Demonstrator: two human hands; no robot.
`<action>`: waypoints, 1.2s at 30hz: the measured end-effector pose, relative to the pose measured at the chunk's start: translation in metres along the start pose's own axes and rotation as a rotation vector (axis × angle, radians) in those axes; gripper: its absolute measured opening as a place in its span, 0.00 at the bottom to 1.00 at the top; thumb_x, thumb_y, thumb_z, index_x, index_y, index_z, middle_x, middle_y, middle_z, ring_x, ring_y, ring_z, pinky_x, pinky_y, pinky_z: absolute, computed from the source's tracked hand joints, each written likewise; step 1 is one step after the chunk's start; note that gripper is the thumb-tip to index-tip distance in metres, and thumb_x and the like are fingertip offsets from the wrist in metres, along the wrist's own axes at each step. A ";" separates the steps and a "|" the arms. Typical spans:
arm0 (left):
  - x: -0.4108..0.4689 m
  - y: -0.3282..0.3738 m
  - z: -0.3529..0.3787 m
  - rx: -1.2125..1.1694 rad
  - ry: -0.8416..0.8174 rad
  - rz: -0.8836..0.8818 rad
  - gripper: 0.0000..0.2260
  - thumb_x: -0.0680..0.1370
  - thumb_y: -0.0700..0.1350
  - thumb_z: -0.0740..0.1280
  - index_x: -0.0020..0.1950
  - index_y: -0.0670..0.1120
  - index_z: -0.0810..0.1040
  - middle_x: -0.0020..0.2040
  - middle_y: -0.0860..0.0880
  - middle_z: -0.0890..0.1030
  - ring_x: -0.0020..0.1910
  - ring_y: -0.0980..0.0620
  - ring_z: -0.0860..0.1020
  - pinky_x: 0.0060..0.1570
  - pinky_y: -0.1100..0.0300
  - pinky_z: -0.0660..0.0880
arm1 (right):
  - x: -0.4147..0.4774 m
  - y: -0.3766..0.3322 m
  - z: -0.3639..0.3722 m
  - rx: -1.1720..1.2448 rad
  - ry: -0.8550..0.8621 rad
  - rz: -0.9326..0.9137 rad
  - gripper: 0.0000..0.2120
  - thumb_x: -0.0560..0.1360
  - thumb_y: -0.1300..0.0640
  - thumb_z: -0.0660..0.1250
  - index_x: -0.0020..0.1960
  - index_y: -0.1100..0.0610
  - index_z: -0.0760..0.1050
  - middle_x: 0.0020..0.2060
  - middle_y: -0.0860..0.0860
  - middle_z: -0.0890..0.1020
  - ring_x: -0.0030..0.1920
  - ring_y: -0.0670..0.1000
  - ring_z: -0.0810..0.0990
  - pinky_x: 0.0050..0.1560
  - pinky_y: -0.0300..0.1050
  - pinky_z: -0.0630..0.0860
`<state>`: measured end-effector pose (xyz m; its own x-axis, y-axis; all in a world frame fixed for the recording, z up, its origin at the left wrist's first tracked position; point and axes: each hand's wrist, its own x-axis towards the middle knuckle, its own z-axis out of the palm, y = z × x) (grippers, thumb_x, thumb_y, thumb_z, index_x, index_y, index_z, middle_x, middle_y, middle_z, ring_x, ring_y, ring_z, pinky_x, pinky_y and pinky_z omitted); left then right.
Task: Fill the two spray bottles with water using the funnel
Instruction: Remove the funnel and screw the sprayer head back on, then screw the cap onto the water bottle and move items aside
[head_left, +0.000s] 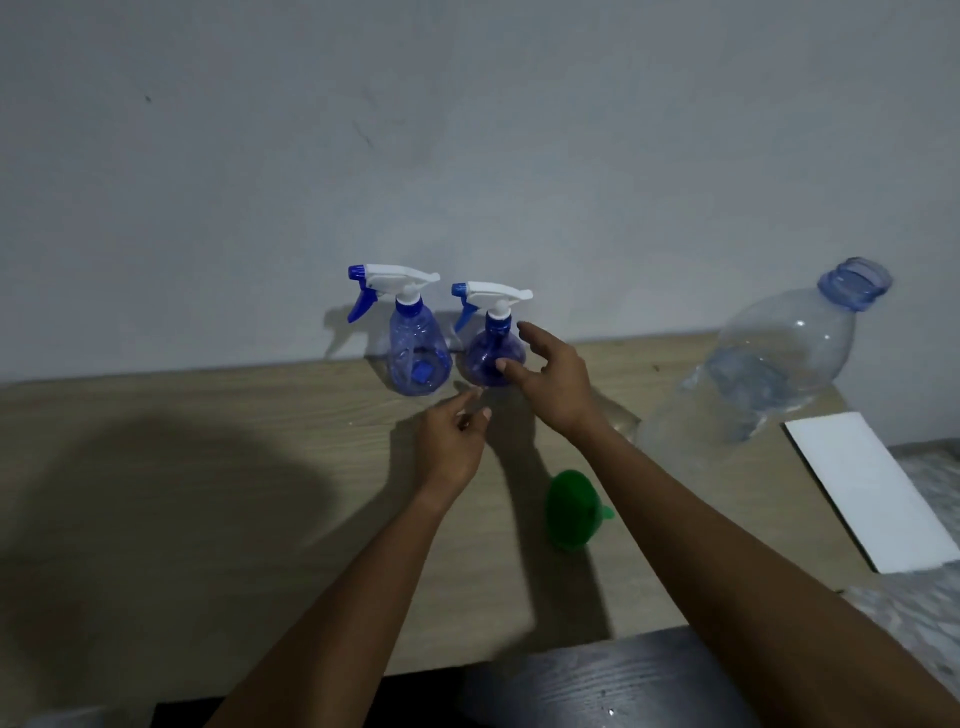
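Two blue see-through spray bottles with white and blue trigger heads stand side by side by the wall: a left spray bottle (418, 358) and a darker right spray bottle (491, 358). My right hand (553, 382) is spread open just right of the right bottle, its thumb near the bottle's body; I cannot tell if it touches. My left hand (452, 441) hovers open in front of the bottles, holding nothing. A green funnel (571, 512) lies on the wooden table (234, 467) between my forearms. A large clear water jug (779, 364), uncapped and partly filled, stands at the right.
A white flat sheet (878, 488) lies at the table's right edge, beyond it a patterned surface. A dark wooden surface (597, 680) sits in front of the table's near edge. The wall runs right behind the bottles.
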<state>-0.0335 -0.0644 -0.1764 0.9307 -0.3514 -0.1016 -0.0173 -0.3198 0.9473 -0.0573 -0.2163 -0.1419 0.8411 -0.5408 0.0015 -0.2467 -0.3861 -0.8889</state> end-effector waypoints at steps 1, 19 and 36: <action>-0.011 0.001 -0.001 -0.008 -0.009 -0.014 0.17 0.78 0.39 0.70 0.67 0.43 0.79 0.59 0.49 0.83 0.53 0.56 0.82 0.58 0.61 0.77 | -0.014 -0.005 -0.006 0.008 0.000 -0.017 0.28 0.75 0.56 0.75 0.73 0.54 0.73 0.69 0.49 0.78 0.66 0.45 0.75 0.67 0.44 0.72; -0.132 0.105 0.130 0.101 -0.031 0.255 0.36 0.70 0.49 0.78 0.76 0.51 0.69 0.69 0.61 0.74 0.65 0.68 0.69 0.60 0.78 0.65 | -0.181 0.128 -0.167 -0.181 0.178 0.100 0.11 0.74 0.57 0.73 0.56 0.56 0.84 0.53 0.52 0.86 0.51 0.54 0.83 0.55 0.51 0.79; -0.132 0.134 0.166 0.058 0.133 0.248 0.29 0.68 0.54 0.79 0.68 0.59 0.75 0.56 0.65 0.81 0.57 0.59 0.78 0.60 0.54 0.78 | -0.132 0.129 -0.235 -0.244 -0.075 0.015 0.11 0.74 0.52 0.74 0.54 0.55 0.84 0.49 0.49 0.85 0.44 0.50 0.82 0.49 0.46 0.77</action>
<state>-0.2194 -0.2066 -0.0867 0.9352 -0.3075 0.1756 -0.2677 -0.2894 0.9190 -0.3131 -0.3705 -0.1495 0.8675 -0.4946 -0.0532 -0.3610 -0.5523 -0.7514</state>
